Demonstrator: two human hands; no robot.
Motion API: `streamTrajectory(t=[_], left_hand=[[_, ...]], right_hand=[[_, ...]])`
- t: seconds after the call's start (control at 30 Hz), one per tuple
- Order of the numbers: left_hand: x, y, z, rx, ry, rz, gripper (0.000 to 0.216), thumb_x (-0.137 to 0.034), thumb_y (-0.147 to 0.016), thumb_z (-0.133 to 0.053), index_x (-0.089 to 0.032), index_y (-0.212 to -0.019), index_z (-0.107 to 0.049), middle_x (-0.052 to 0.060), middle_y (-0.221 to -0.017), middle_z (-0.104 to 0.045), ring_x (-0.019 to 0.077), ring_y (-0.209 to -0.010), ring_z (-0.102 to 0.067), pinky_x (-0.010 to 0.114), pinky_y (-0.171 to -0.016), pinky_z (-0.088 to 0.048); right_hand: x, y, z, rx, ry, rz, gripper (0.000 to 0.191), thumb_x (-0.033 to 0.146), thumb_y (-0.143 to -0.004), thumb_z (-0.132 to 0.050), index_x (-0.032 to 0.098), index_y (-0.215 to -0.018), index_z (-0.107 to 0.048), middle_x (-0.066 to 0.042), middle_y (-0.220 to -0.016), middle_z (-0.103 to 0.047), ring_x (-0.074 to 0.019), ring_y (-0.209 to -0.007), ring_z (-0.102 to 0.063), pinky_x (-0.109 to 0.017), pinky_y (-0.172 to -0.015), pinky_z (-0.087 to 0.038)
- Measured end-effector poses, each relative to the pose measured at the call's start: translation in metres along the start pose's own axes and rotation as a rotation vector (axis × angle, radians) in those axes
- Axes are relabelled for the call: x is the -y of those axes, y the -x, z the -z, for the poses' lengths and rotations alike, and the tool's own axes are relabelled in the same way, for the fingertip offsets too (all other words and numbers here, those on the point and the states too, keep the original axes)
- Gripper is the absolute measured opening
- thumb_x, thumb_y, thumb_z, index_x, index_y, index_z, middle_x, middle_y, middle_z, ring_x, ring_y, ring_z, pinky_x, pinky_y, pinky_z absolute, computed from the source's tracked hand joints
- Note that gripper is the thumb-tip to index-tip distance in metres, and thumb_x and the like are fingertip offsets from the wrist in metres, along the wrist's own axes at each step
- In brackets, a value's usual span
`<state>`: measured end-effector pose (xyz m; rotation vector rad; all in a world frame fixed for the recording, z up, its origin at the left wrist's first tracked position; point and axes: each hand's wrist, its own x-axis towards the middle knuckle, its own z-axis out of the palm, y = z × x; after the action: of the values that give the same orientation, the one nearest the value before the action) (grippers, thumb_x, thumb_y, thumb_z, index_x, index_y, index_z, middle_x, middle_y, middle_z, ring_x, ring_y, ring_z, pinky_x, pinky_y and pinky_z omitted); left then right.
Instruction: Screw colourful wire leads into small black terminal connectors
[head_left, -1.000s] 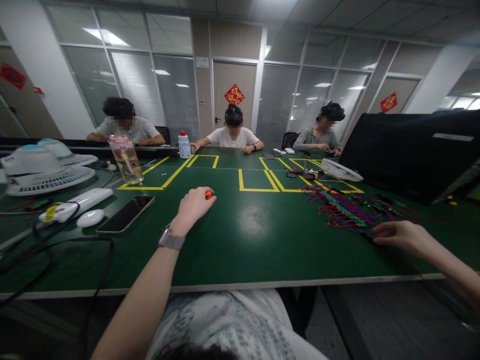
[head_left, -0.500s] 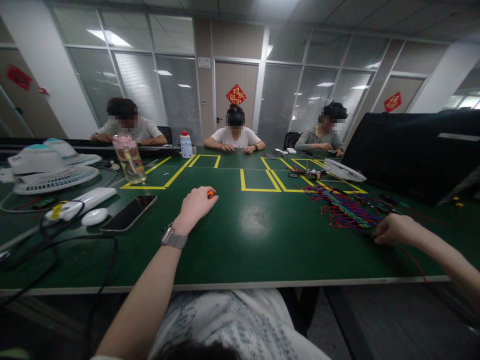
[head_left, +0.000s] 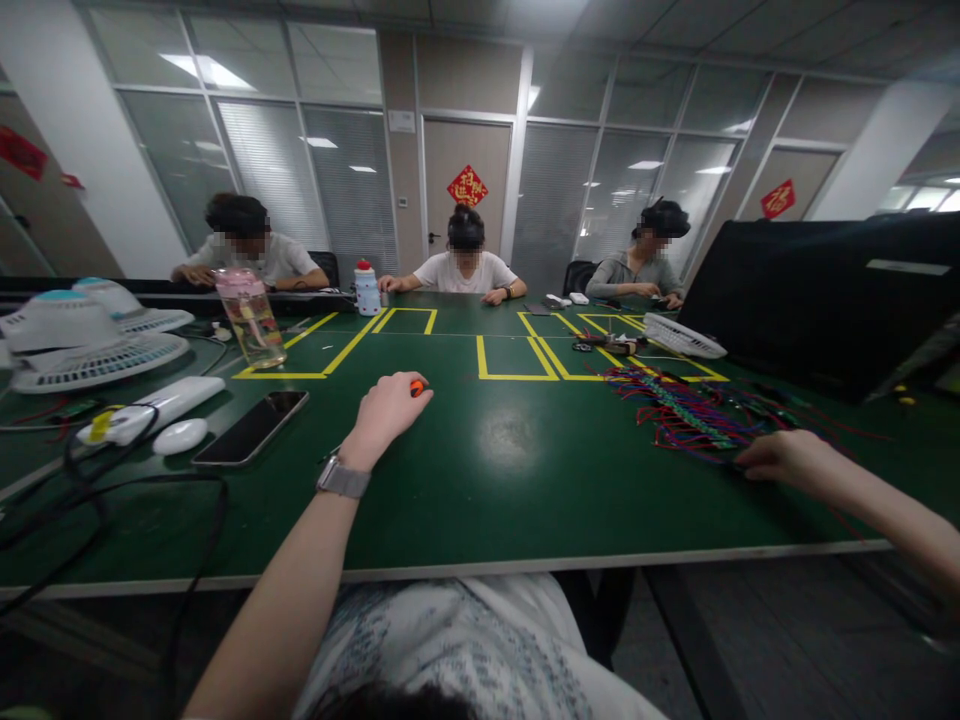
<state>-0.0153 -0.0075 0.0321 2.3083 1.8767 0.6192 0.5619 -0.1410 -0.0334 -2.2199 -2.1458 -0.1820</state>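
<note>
My left hand [head_left: 386, 410] rests on the green table [head_left: 510, 480], fingers curled round a small orange object [head_left: 416, 388] that shows at the fingertips; a watch is on that wrist. My right hand [head_left: 780, 455] reaches far right and lies at the near edge of a tangle of coloured wires [head_left: 686, 415], its fingers curled and touching the strands.
A phone [head_left: 251, 428], a white mouse [head_left: 178, 436], a white device with black cables and two white fans [head_left: 82, 345] lie at left. A pink-lidded bottle [head_left: 250, 318] stands behind. Yellow tape boxes mark the table. Three people sit at the far side. A black case [head_left: 817, 300] stands right.
My right hand has slid slightly forward and left along the wire bundle's edge. My left hand stays on the orange object.
</note>
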Motion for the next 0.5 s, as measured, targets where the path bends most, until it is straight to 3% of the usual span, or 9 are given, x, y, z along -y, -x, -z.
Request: streamTrajectory(t=[0.5], left_hand=[[0.002,-0.001,-0.002,0.005,-0.019,0.000,0.036,-0.044,-0.086,-0.052,-0.026,-0.112,-0.067,0.009,-0.112,-0.070,0.0282,-0.098,-0.067,0.036,-0.083,-0.051]], right_hand=[[0.016,0.014,0.010,-0.078,-0.002,0.253,0.033,0.025,-0.079,-0.046,0.021,-0.083,-0.079,-0.008,-0.086,-0.077,-0.0242,-0.076,-0.074,-0.029,-0.068,-0.060]])
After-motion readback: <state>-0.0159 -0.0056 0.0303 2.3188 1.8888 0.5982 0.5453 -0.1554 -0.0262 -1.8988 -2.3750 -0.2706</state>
